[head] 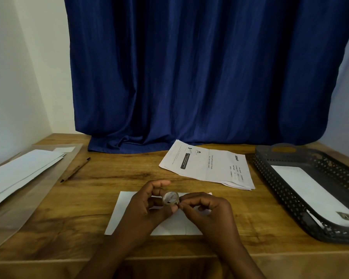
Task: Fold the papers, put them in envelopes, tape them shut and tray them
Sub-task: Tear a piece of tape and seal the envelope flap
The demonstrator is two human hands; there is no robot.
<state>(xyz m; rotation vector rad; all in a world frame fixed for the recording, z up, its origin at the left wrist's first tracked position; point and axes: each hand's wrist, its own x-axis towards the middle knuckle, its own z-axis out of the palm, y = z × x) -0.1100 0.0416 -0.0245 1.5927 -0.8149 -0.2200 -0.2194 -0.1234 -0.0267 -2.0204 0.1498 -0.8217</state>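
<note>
A white envelope (127, 216) lies flat on the wooden table in front of me, partly hidden under both hands. My left hand (147, 206) grips a small roll of clear tape (170, 198) just above the envelope. My right hand (207, 210) pinches at the roll's edge with thumb and fingertips. Printed papers (208, 165) lie in a loose stack beyond the envelope. A dark perforated tray (290, 190) at the right holds one white envelope (310, 188).
A pile of white envelopes (20, 174) lies on a clear plastic sleeve (18, 214) at the left. A brown pen (76, 170) lies beside it. A blue curtain (199, 77) hangs behind the table and bunches on its back edge.
</note>
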